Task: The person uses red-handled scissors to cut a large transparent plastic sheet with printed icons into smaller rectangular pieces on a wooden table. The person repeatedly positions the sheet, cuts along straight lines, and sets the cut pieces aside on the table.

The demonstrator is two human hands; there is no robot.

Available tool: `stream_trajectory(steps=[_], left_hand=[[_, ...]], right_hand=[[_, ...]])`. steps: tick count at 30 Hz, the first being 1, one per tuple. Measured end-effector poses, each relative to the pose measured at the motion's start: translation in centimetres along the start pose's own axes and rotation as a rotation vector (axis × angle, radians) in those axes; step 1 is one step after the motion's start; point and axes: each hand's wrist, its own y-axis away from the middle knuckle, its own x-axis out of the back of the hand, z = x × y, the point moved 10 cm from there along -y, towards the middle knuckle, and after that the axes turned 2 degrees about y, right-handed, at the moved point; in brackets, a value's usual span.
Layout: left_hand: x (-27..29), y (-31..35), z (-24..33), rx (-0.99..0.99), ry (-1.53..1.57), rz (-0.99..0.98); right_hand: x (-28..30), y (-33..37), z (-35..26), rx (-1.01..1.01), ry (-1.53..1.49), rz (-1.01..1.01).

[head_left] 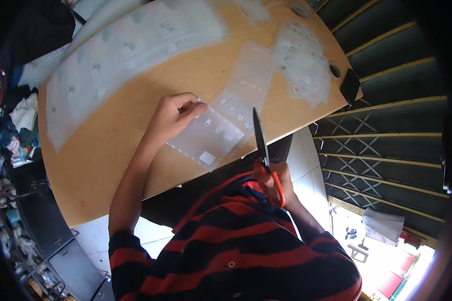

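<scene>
Left hand (173,118): thumb and fingers pinching the translucent bag (221,131) by an upper corner; bag at the table's (105,175) near edge. Bag markings: small printed symbols, blank-looking white label (206,158). Right hand (276,183): gripping orange-handled scissors (262,140), blades right of bag. Bare wood between bag and far-left sheets (120,60).

Wooden table (103,173), pale tiled floor (306,155), dark yellow-ribbed wall (397,118), black cabinets (73,266), bright opening (371,258).
</scene>
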Motion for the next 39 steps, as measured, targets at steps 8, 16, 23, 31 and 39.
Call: stream_trajectory(steps=[8, 16, 23, 31, 39], left_hand=[[-2.3, -1.3, 2.8, -0.151, -0.513, 0.1], [-12.8, 5.0, 7.6, -0.46, -0.903, -0.148], [-11.8, 10.2, 6.1, -0.415, -0.86, -0.105], [-0.8, 11.7, 9.6, -0.209, -0.587, 0.458], [2.3, -2.7, 12.3, -0.267, -0.17, 0.574]], right_hand=[[3.1, 2.4, 2.6, -0.068, -0.012, 0.125], [3.8, 2.5, 4.7, -0.077, -0.051, 0.154], [3.3, 1.9, 5.2, -0.091, -0.104, 0.107], [3.1, 1.2, 4.7, -0.053, -0.234, -0.016], [2.8, 3.9, 6.6, 0.155, 0.087, -0.056]])
